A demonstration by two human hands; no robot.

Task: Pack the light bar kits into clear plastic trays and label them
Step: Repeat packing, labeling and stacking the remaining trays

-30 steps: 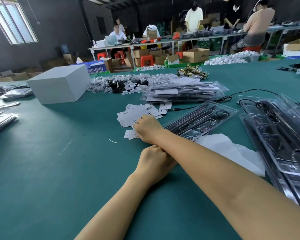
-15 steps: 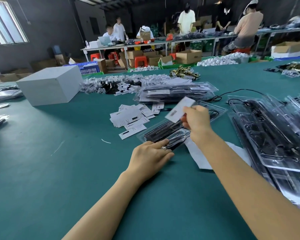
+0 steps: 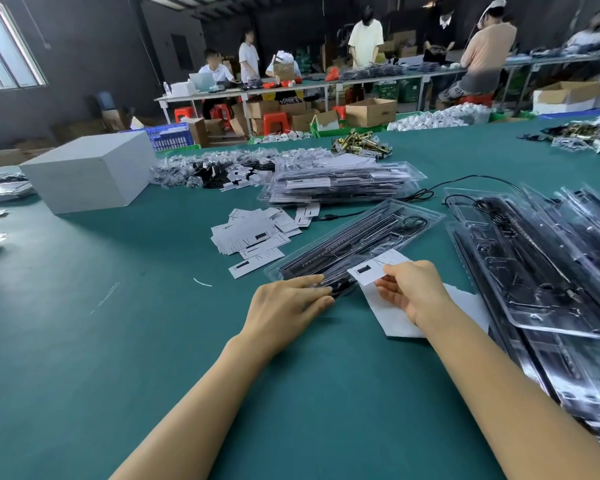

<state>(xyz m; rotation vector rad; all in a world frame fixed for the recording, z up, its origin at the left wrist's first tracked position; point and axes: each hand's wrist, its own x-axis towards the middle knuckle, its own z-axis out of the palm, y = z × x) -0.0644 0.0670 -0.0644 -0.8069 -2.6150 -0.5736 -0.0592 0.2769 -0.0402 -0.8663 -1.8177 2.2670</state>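
tray (image 3: 357,244) with the light bar kit lies on the green table (image 3: 84,341), left hand (image 3: 284,308) flat with straight fingers pinning its near end so it won't slide, right hand (image 3: 413,289) pinching a label (image 3: 378,266) just over it, probably to stick on.

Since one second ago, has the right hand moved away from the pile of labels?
Yes. The right hand left the label pile and now holds one label over the near end of the clear tray, to the pile's right.
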